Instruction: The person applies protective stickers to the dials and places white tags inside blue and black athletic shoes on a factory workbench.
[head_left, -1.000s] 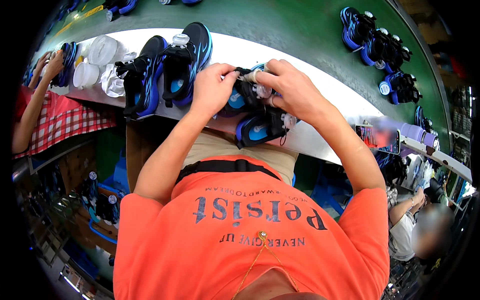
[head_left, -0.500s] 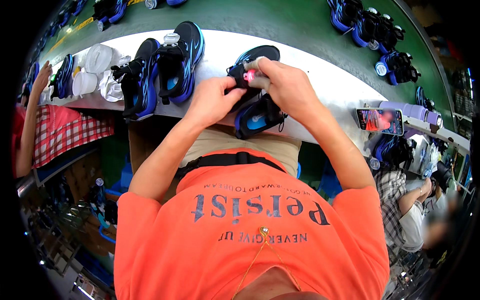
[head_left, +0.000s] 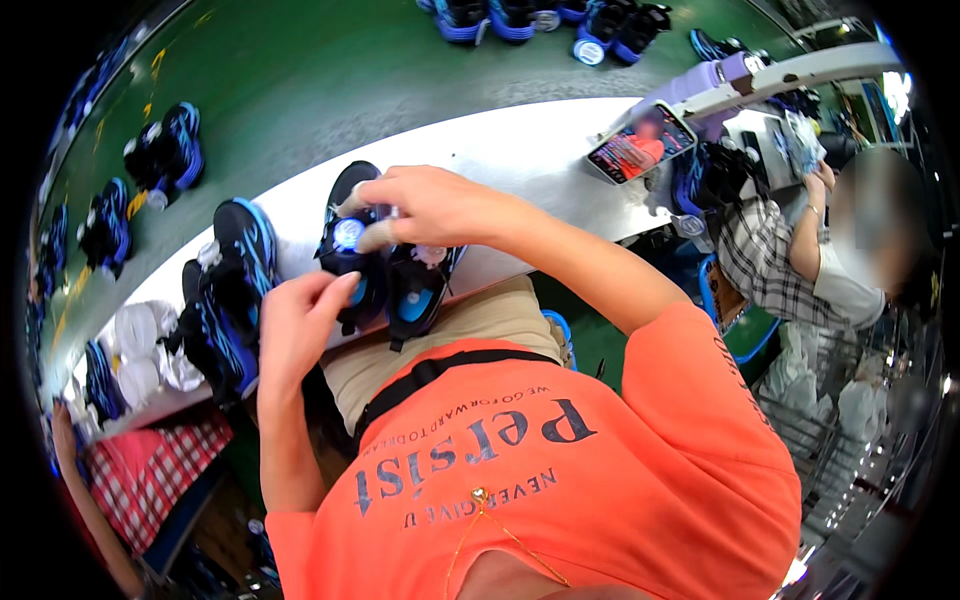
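Observation:
Two black-and-blue sneakers stand side by side on the white bench before me. On the left sneaker [head_left: 347,183] a round disc [head_left: 348,235] glows blue-white. The right sneaker [head_left: 412,300] carries a pale pinkish disc [head_left: 430,256], partly under my wrist. My right hand [head_left: 435,205] reaches over the pair, fingers apart around the glowing disc, with pale covers on some fingertips. My left hand [head_left: 300,318] is beside the left sneaker's heel end, thumb stretched toward it and apart from the fingers. Part of the left sneaker is hidden by my right hand.
To the left on the bench [head_left: 520,135] stand another sneaker pair [head_left: 245,250] and clear plastic tubs [head_left: 137,345]. A phone [head_left: 642,145] leans at the right beside a purple bottle [head_left: 715,85]. More sneakers stand across the green surface beyond. A seated person [head_left: 800,230] is at the right.
My view has turned, and the sneaker pair is now upright side by side further left. My right hand has left its pinch at a pink-glowing piece; my left hand has come off the sneaker.

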